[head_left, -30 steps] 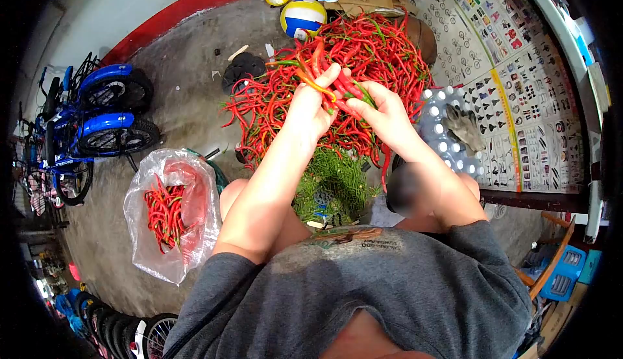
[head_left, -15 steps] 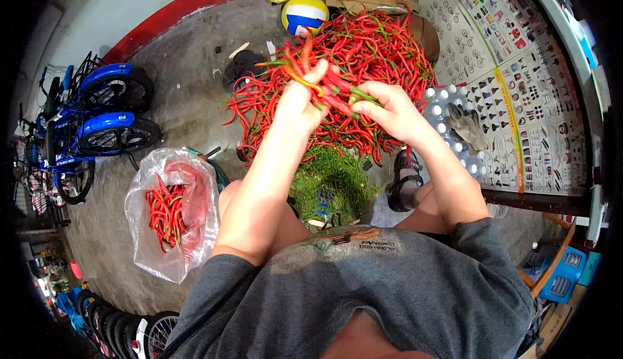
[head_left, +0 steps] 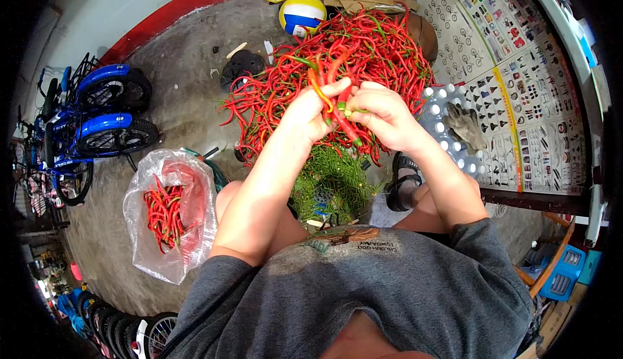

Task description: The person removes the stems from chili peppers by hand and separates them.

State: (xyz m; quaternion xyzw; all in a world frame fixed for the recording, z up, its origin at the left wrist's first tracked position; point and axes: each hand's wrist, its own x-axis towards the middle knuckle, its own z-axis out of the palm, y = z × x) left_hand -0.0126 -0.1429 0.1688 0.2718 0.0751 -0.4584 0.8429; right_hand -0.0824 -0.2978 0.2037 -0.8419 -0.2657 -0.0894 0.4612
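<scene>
Several red chili peppers (head_left: 337, 65) stick out of my left hand (head_left: 310, 111), which is closed around them with the thumb on top. One of these is more orange, and some green stem ends point down toward me. My right hand (head_left: 384, 116) is closed in a pinch at a green chili stem (head_left: 349, 111), right beside the left hand. Behind and beneath both hands spreads a big heap of red chilies (head_left: 370, 41) with green stems. Nearer to me, between my legs, lies a pile of green stems (head_left: 328, 180).
On the left, an open clear plastic bag (head_left: 139, 232) holds red chilies (head_left: 167, 216). Blue bicycles (head_left: 107, 125) stand farther left. Plastic bottles with white caps (head_left: 439, 127) and grey gloves (head_left: 466, 127) are at the right. A volleyball (head_left: 302, 13) rests behind the heap.
My right hand has moved slightly left and closer to the left hand. The chilies in the left hand have shifted and stand more upright in view.
</scene>
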